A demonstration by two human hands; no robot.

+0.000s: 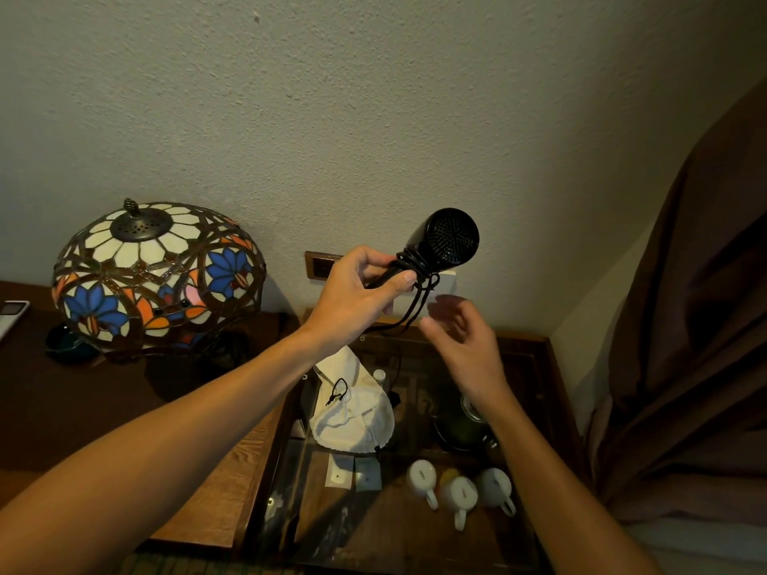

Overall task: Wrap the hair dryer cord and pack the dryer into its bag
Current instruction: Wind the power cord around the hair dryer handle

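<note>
My left hand (360, 293) grips the handle of a black hair dryer (446, 240), held up in front of the wall with its rear grille facing me. Several turns of black cord (415, 263) wrap the top of the handle, and a loose length of that cord hangs down below. My right hand (465, 338) hovers just below and right of the dryer, blurred, fingers spread, holding nothing that I can see. The white drawstring bag (352, 417) lies crumpled on the glass-topped table (523, 346) below, its black drawstring on top.
A stained-glass lamp (157, 271) stands on the wooden desk (224, 471) at left. Three white mugs (458, 487), sachets (352, 473) and a dark kettle (460, 425) sit on the glass table. A wall socket (321, 265) is behind my left hand. Brown curtain (685, 325) hangs at right.
</note>
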